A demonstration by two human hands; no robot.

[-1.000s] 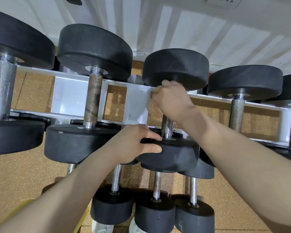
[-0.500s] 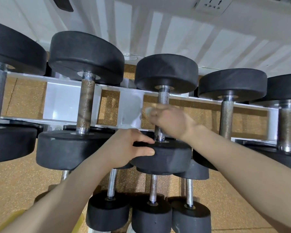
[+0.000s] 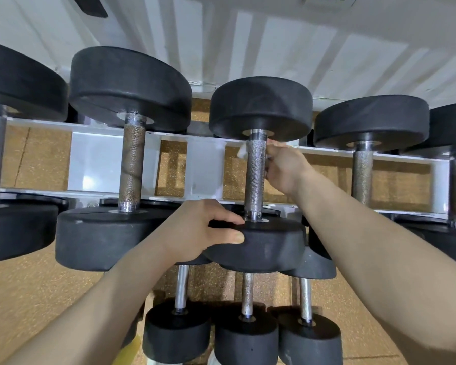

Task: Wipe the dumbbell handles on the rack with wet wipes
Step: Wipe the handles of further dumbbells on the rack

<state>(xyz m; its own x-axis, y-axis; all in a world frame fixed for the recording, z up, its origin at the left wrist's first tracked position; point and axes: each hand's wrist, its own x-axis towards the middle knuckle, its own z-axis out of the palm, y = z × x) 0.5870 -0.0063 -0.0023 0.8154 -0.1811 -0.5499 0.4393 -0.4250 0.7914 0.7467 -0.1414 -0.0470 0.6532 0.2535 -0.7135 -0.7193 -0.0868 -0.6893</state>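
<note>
Item: middle dumbbell (image 3: 258,180), lying across the white rack (image 3: 206,164), its knurled steel handle (image 3: 255,175) spanning the two rails, one black head beyond the far rail and one head (image 3: 258,243) on the near side.

Right hand (image 3: 283,168): reaching in from the right and lying against the right side of the handle, near its far end. The fingers are curling behind the bar; a scrap of white wet wipe (image 3: 242,152) is showing at the left of the handle, opposite the hand, so the wipe is sitting between the fingers and the steel. How far the fingers are closing round the bar is hidden by the bar itself.

Left hand (image 3: 203,230): gripping the rim of the near head from the left, fingers lying over its top face close to the handle's collar, thumb pressing on the side wall.

Adjoining items: larger dumbbell (image 3: 131,159) just to the left, with a browner handle; another dumbbell (image 3: 363,164) to the right; further ones being cut off at both frame edges. On the lower tier, three small dumbbells (image 3: 246,325) are lying side by side beneath the forearms. A speckled tan floor (image 3: 32,293) is showing through the rack, and a white panelled wall (image 3: 274,43) is standing behind.

Obstructions: the neighbouring heads are sitting close on both sides of the near head, the left one just beside the left hand's knuckles.
</note>
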